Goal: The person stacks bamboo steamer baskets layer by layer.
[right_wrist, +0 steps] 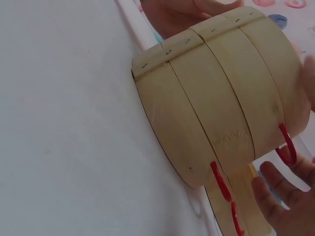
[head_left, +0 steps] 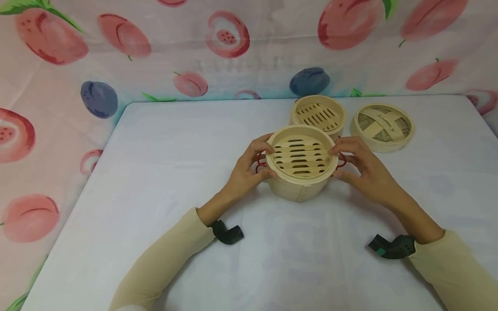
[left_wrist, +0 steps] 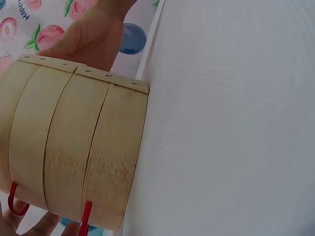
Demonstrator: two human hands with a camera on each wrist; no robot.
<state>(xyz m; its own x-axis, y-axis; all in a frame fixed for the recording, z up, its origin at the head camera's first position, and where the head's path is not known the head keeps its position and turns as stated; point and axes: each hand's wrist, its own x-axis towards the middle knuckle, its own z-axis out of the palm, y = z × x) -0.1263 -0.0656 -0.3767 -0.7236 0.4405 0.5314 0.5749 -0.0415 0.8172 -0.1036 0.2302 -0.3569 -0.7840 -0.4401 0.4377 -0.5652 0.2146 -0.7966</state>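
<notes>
A round stack of bamboo steamer baskets [head_left: 299, 190] is between my two hands, its slatted floor facing up. My left hand [head_left: 249, 166] grips its left side, thumb in front and index finger at the top rim. On the opposite side, my right hand [head_left: 365, 170] holds it likewise. Red loop handles [right_wrist: 220, 181] stick out by the fingers. The left wrist view shows the stack's wall [left_wrist: 69, 142] made of bands, with a stapled seam [left_wrist: 110, 78]. Whether its base touches the table cannot be told.
Just behind the stack stands another steamer basket [head_left: 319, 114] with a slatted floor. A woven bamboo lid [head_left: 383, 127] with a handle strip lies at its right. White cloth [head_left: 175, 160] covers the table, and fruit-printed fabric [head_left: 268, 47] hangs along the back and left.
</notes>
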